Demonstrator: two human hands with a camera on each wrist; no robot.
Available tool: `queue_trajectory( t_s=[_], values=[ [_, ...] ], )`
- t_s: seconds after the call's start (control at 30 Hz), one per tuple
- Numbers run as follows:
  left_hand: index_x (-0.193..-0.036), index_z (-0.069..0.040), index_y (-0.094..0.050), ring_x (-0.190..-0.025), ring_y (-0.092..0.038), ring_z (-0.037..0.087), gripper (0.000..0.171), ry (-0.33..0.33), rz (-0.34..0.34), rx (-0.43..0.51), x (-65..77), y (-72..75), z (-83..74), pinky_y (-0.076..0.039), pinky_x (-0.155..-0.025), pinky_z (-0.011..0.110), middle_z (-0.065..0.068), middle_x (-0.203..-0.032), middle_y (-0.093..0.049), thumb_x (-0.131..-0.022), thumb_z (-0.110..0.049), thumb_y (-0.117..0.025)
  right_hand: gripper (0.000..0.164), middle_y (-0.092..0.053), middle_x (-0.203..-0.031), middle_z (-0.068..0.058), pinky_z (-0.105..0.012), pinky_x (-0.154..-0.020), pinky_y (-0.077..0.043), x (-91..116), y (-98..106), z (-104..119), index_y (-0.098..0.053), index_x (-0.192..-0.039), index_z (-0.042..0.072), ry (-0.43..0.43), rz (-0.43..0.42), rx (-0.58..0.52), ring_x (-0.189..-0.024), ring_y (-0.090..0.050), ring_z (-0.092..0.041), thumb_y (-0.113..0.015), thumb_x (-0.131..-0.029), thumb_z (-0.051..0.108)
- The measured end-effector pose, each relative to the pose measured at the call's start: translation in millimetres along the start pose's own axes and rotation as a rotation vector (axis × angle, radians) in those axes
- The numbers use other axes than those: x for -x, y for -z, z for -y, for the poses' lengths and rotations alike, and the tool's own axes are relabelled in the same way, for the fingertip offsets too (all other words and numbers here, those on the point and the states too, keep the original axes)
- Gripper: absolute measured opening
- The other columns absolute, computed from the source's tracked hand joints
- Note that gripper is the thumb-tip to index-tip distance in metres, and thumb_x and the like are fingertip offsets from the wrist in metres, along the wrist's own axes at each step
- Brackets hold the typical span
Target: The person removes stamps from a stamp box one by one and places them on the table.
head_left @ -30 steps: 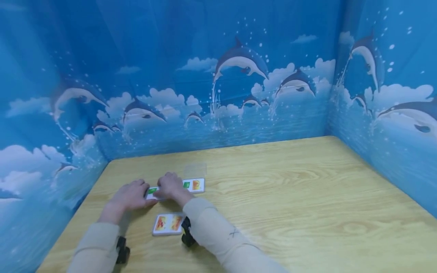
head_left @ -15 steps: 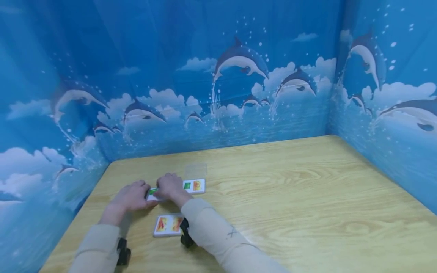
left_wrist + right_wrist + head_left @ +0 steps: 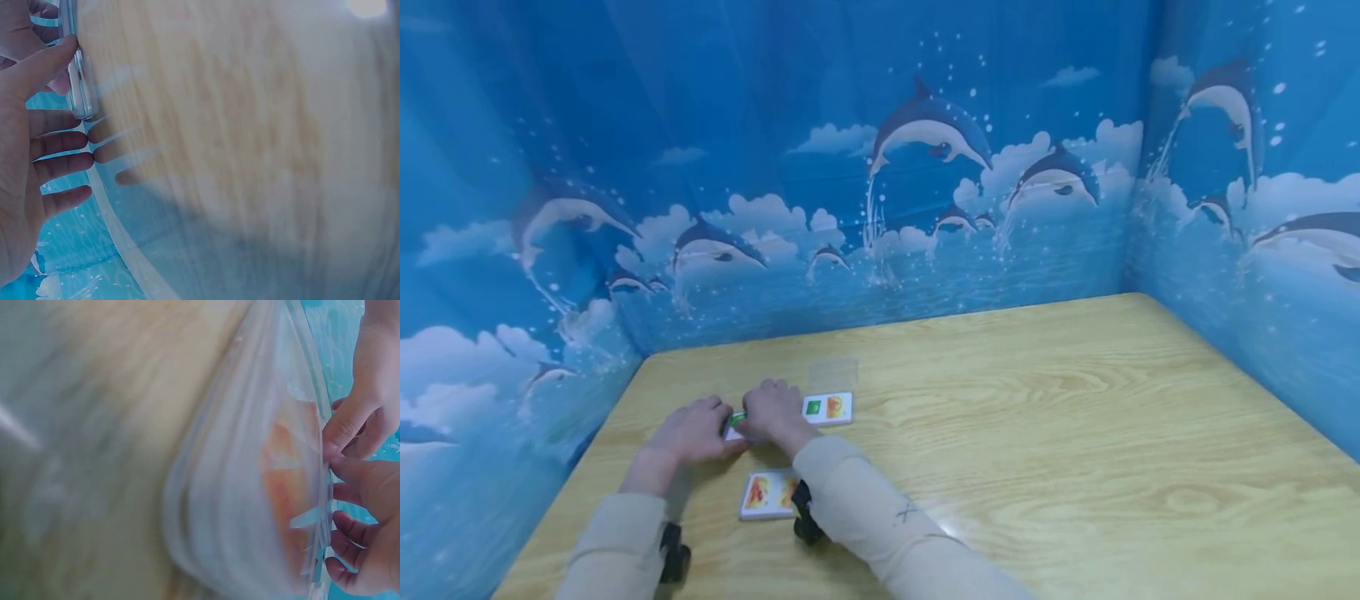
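At the left of the table, both hands are on a white card stack (image 3: 735, 427) with green print and clear edges. My left hand (image 3: 694, 429) grips its left end, the thumb along the near edge; in the left wrist view the other fingers (image 3: 61, 167) are spread straight past the end. My right hand (image 3: 772, 410) covers the stack's right part, holding it with bent fingers and thumb. Just right of that hand lies another white card stack (image 3: 827, 408) with a green square and orange picture. A third card stack (image 3: 767, 493) with orange-red pictures lies nearer, partly behind the right wrist.
A thin clear sheet (image 3: 832, 372) lies behind the right-hand stack. The wood-grain table (image 3: 1037, 433) stretches off to the right. A blue dolphin-print curtain (image 3: 790, 167) stands along its back and sides.
Both hands keep their hold on the green-printed stack and move only slightly. The head view has shifted a little; the other stacks and the sheet stay in place.
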State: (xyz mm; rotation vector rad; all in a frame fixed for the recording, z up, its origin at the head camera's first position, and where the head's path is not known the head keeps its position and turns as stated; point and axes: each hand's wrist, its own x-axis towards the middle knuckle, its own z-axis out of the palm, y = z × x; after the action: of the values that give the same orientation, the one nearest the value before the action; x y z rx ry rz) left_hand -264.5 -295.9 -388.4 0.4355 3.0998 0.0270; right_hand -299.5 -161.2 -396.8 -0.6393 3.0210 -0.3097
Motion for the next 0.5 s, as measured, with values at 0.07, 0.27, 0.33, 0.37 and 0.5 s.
queue_trajectory(
  t_s=[0.07,0.27,0.33,0.37,0.5],
  values=[
    [-0.108,0.001,-0.061,-0.095,-0.055,0.035,0.063,-0.003,-0.002,-0.004,0.1,0.3,-1.2,-0.045,-0.083,0.052,0.018,-0.104,-0.057,-0.076,-0.053,-0.066,0.029,-0.056,-0.099,0.006,-0.036,-0.088,-0.041,-0.6,0.1,0.1,-0.066,-0.1,0.031,-0.006,-0.002,0.002,-0.094,-0.049,-0.015,-0.062,-0.081,0.053],
    [-0.108,0.002,-0.06,-0.096,-0.055,0.036,0.065,-0.017,-0.009,-0.008,-1.1,-0.5,0.1,-0.045,-0.083,0.052,0.019,-0.104,-0.057,-0.076,-0.054,-0.066,0.026,-0.057,-0.098,0.006,-0.036,-0.088,-0.041,-2.1,0.1,1.8,-0.066,-0.098,0.03,-0.015,-0.013,0.006,-0.094,-0.05,-0.015,-0.062,-0.083,0.051],
    [-0.109,0.002,-0.06,-0.097,-0.054,0.037,0.067,-0.02,-0.011,-0.007,-1.0,-0.6,0.6,-0.045,-0.084,0.052,0.02,-0.106,-0.057,-0.076,-0.056,-0.065,0.023,-0.057,-0.098,0.006,-0.036,-0.088,-0.041,-2.3,0.1,3.1,-0.066,-0.097,0.03,-0.016,-0.025,0.013,-0.094,-0.05,-0.014,-0.062,-0.083,0.048],
    [-0.109,0.003,-0.06,-0.097,-0.054,0.038,0.068,-0.021,-0.012,-0.008,-1.1,-0.7,1.0,-0.045,-0.084,0.052,0.021,-0.106,-0.057,-0.076,-0.056,-0.065,0.021,-0.058,-0.097,0.006,-0.036,-0.088,-0.042,-2.4,0.1,3.7,-0.066,-0.097,0.029,-0.013,-0.032,0.013,-0.094,-0.051,-0.014,-0.063,-0.084,0.046],
    [-0.109,0.003,-0.06,-0.095,-0.055,0.037,0.07,-0.022,-0.009,-0.008,-0.7,-1.3,2.0,-0.045,-0.083,0.051,0.021,-0.106,-0.057,-0.076,-0.059,-0.063,0.01,-0.058,-0.091,0.005,-0.036,-0.086,-0.043,-2.3,0.6,5.9,-0.066,-0.091,0.027,-0.002,-0.063,0.02,-0.089,-0.052,-0.013,-0.061,-0.086,0.035]
  ],
)
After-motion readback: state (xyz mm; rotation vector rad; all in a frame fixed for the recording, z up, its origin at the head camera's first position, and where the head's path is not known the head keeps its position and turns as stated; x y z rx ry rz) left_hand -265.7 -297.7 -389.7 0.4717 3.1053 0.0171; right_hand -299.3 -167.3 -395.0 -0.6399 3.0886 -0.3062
